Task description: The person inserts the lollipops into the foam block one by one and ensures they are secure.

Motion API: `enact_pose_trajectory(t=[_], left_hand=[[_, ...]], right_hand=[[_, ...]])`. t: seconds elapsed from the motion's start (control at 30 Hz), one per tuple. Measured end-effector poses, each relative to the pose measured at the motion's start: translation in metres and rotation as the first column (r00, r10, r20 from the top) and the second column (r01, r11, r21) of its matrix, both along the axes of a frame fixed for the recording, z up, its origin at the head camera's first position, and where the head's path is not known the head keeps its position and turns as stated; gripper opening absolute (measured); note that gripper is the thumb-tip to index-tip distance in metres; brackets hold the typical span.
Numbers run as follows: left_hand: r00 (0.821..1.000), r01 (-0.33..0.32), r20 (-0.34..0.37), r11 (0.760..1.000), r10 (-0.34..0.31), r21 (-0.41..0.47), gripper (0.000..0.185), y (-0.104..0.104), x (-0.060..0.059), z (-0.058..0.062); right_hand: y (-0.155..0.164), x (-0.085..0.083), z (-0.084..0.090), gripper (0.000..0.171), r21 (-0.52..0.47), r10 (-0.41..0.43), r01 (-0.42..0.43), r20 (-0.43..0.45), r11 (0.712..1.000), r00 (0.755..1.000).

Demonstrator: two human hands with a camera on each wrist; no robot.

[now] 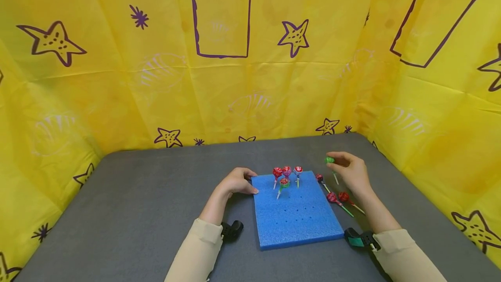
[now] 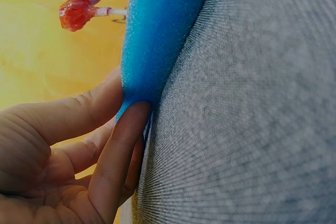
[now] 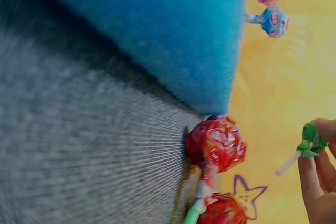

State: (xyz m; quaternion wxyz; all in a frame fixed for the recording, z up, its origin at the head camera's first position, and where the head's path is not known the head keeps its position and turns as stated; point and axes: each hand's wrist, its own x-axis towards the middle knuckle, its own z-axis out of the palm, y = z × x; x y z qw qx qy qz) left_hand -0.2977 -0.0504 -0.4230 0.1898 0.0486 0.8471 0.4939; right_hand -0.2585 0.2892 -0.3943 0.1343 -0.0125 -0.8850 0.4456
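A blue foam board (image 1: 289, 225) with rows of small holes lies on the table. Several wrapped lollipops stand in its far part, among them a red lollipop (image 1: 277, 172), a blue-wrapped lollipop (image 1: 298, 170) and a green-and-red lollipop (image 1: 284, 182). My left hand (image 1: 237, 182) pinches the board's left edge near the far corner, thumb and fingers about the blue foam (image 2: 144, 45). Above the table, right of the board, my right hand (image 1: 352, 172) holds a green lollipop (image 3: 312, 139) by its wrapped head, the white stick pointing down.
Beside the board's right edge lie loose lollipops: a dark red one (image 1: 319, 178), a red-pink one (image 1: 332, 197) and a red one (image 1: 344, 196). The grey table (image 1: 148, 212) is bordered by a yellow curtain (image 1: 219, 99) at the back and sides.
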Motion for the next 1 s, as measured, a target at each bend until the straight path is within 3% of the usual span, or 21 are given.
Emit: enact_pose_trajectory(t=[0.5,1.0], left_hand=[[1.0,0.01,-0.016,1.0,-0.01,0.009,0.049,-0.001,-0.002,0.0],[1.0,0.007,-0.015,1.0,-0.007,0.011,0.048,-0.001,0.0,0.001]], right_hand=[[-0.025,0.012,0.025,0.04,-0.097,0.094,-0.095,-0.021,0.991,0.995],[-0.046,0.015,0.017,0.046,-0.189,0.211,-0.199,0.045,0.962,0.976]])
